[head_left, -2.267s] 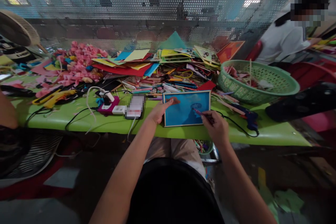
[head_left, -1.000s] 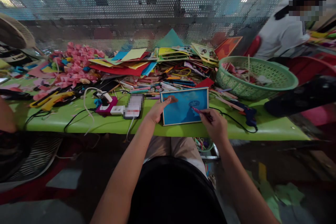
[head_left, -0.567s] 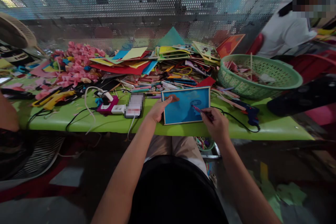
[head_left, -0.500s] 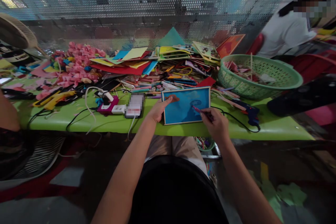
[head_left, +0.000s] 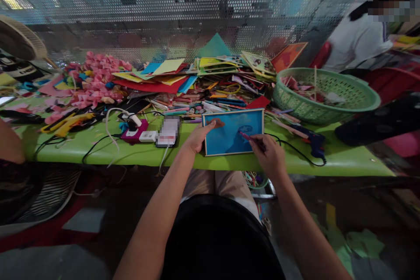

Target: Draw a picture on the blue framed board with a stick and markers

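Note:
A blue rectangular panel with a pale, thin frame (head_left: 226, 142) is tilted up at the front edge of the green table. My left hand (head_left: 199, 136) grips its left side, thumb over the front and the other fingers mostly behind. A purple pen (head_left: 244, 135) is pinched in my right hand (head_left: 269, 152), over the right part of the panel. Its tip is at a dark oval outline (head_left: 244, 129) with a small star-like mark below it; whether it touches the surface I cannot tell.
Behind the panel lie heaped pens (head_left: 183, 107) and coloured sheets (head_left: 157, 83). A green basket (head_left: 328, 113) and a glue gun (head_left: 315, 142) are on the right. To the left are a phone (head_left: 168, 131), a purple power strip (head_left: 135, 131) and pink ribbon pieces (head_left: 98, 78). Another person sits at far right.
The pen tip and my right hand have shifted slightly left across the panel. My left hand keeps its grip in the same place.

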A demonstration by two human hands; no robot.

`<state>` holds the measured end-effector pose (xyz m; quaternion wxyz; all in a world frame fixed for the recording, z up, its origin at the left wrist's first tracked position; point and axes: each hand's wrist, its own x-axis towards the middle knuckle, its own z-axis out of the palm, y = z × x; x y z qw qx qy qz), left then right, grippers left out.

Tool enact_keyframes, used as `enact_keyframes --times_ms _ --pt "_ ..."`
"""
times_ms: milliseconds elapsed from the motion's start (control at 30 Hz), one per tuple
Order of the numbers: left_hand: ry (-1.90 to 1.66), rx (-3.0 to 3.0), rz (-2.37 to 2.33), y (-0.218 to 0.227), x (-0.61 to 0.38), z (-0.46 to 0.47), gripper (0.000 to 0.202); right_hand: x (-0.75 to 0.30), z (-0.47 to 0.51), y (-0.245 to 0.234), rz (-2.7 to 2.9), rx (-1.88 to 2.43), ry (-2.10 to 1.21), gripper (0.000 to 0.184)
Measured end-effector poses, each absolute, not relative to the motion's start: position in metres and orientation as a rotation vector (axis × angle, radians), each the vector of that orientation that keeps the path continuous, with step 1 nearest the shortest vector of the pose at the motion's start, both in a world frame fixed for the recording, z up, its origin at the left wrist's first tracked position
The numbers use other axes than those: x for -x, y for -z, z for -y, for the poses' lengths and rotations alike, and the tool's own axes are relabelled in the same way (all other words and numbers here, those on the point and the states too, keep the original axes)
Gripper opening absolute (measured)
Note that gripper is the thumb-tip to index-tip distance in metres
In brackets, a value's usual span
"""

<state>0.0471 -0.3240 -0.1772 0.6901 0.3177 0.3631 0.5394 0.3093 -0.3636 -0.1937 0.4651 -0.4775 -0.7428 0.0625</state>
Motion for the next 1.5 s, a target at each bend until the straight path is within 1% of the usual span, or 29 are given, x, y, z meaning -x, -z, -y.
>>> enact_keyframes --times_ms 467,733,1033,1333,1500 --pt "-1.204 -0.755 -0.833 0.1758 -0.0460 0.3250 0.053 -0.3100 0.3686 0.1938 1.722 1.224 -0.136 0.012" --pt "-1.200 -0.753 -0.858 0.1780 -0.0460 0.3241 0.047 -0.3095 0.3692 0.1926 1.723 1.219 -0.148 0.012" --pt "-1.190 -0.734 -0.867 0.1785 -0.0455 0.3223 0.051 -0.3092 0.3685 0.1931 1.724 1.198 -0.145 0.013" --pt "-1.208 -0.739 -0.868 0.1769 -0.0457 0.3238 0.054 -0.3091 0.3694 0.1927 1.719 1.186 -0.138 0.010" --pt "-1.214 -0.747 -0.859 0.1734 -0.0468 0.3256 0.049 -0.3082 0.3693 0.1921 1.716 1.186 -0.138 0.010"
